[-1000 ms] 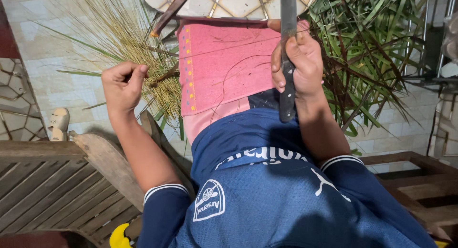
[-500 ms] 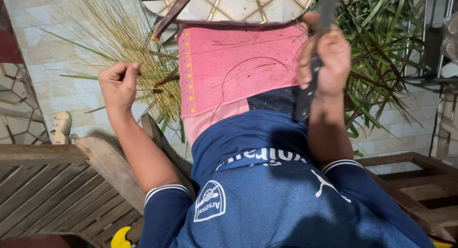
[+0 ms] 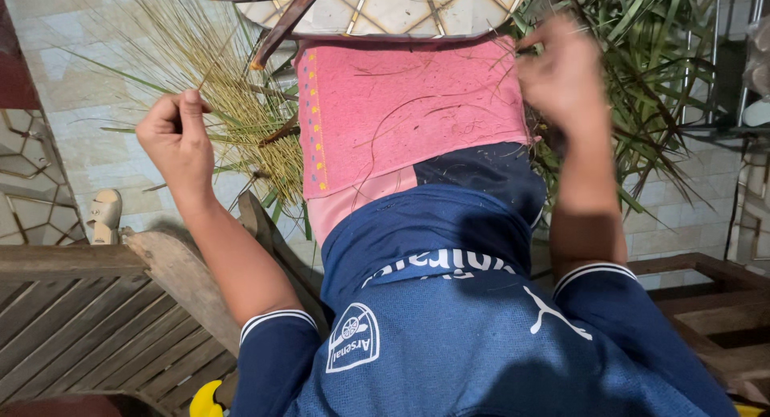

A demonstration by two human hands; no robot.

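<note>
The person sits with a pink cloth [image 3: 409, 120] spread over the lap, and everything else lies around that cloth. The left hand [image 3: 176, 140] is held out to the left of the cloth, closed into a tight fist with the thumb on top. It grips the near ends of a bundle of thin yellow-green stalks [image 3: 228, 96], which fan away from the fist toward the cloth's upper left corner. The right hand [image 3: 561, 76] is raised at the upper right corner of the cloth and is blurred. Its fingers look bunched, but I cannot tell whether they pinch anything. A few loose fibres lie on the cloth itself.

Right of the cloth is a heap of long green leaves [image 3: 666, 80]. Beyond the cloth's far edge is a woven tray [image 3: 385, 4] with a dark stick across it. To the cloth's lower left are wooden slats [image 3: 80, 313] and a pale sandal [image 3: 104, 216] on the tiled floor [image 3: 56, 72].

The work in hand looks like stripping leaves down to their thin ribs and gathering them, with the left hand keeping the bundle. A further stalk would need the fist to loosen just enough without letting the rest splay.
</note>
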